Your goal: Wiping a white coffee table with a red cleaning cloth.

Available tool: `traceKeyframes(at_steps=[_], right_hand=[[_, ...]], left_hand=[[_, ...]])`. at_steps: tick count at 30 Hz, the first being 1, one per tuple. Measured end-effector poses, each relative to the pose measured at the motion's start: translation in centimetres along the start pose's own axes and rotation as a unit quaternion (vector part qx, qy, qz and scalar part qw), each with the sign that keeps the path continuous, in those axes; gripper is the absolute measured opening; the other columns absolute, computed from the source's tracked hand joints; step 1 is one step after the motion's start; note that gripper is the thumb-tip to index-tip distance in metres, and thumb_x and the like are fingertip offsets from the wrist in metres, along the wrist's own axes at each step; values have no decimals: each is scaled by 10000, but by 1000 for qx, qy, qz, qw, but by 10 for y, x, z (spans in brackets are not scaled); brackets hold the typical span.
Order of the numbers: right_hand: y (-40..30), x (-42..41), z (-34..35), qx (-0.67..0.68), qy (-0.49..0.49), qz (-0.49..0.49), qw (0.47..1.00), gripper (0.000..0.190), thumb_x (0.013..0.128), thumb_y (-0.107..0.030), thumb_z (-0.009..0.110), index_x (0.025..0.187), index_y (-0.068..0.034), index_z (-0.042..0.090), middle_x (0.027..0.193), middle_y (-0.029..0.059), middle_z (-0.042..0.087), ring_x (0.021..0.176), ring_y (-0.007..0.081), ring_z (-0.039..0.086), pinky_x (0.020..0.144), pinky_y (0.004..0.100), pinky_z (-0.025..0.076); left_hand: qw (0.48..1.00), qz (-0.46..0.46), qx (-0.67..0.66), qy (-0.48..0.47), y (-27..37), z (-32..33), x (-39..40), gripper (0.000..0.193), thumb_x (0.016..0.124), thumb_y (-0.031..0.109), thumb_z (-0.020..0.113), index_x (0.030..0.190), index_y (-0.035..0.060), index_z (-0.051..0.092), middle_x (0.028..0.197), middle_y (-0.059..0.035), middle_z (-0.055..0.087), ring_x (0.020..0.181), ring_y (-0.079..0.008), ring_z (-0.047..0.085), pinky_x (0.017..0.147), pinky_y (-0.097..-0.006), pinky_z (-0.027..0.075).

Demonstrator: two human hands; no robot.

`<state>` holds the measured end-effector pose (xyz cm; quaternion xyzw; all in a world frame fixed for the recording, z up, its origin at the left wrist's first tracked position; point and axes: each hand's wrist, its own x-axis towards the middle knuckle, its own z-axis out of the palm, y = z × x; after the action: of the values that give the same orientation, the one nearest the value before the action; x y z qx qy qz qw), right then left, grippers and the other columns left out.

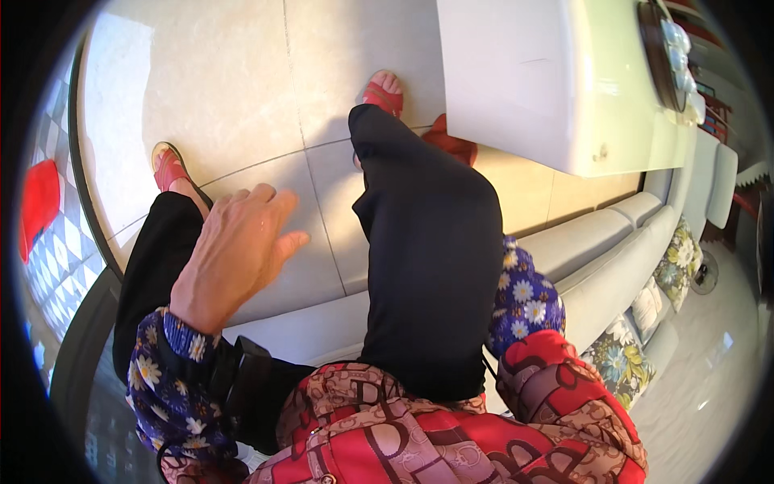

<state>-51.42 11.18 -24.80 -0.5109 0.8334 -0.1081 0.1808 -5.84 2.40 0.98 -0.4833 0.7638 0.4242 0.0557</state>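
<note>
My left hand (236,254) hangs palm down over the floor, with the thumb apart from loosely bent fingers and nothing seen in it. A blue daisy-print sleeve cover (172,387) encloses that forearm, and a black box-like device (245,366) sits beside it. My right hand is out of view, behind my thigh in black trousers (429,242). Only the daisy-print sleeve cover (526,296) of the right arm shows there. Below me are my feet in red sandals (385,97), standing wide apart on beige floor tiles (230,72).
A glossy white table (514,78) stands ahead on the right, bearing a round dark tray (659,54) with glassware. Partly under it lies a red-brown object (450,142). A grey sofa (604,242) with floral cushions (620,357) runs along the right. A dark door threshold (84,157) borders the left.
</note>
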Motion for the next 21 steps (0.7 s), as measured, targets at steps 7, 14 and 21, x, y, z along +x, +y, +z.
traceKeyframes(at_steps=[7, 14, 21], right_hand=[[-80, -23, -137, 404, -1, 156, 901, 51, 820, -39, 647, 830, 11, 648, 739, 36, 626, 633, 119, 584, 650, 255, 520], [-207, -31, -284, 378, -75, -65, 921, 61, 858, -45, 618, 899, -14, 651, 796, 71, 688, 702, 129, 642, 727, 275, 534], [-341, -47, -368, 423, -111, -353, 827, 143, 891, 5, 544, 1026, 3, 590, 1043, 79, 599, 960, 161, 579, 904, 298, 459]], left_hand=[[999, 16, 25, 38, -9, 10, -1, 302, 863, 221, 646, 1071, 9, 592, 931, -187, 606, 877, -386, 577, 780, -435, 459], [992, 51, 23, 116, -11, 6, 1, 297, 859, 226, 650, 1055, 8, 601, 948, -185, 620, 892, -384, 587, 775, -444, 471], [925, 169, -139, 310, -21, 2, 6, 324, 865, 234, 660, 1098, 19, 593, 1072, -170, 627, 1001, -356, 591, 866, -400, 474]])
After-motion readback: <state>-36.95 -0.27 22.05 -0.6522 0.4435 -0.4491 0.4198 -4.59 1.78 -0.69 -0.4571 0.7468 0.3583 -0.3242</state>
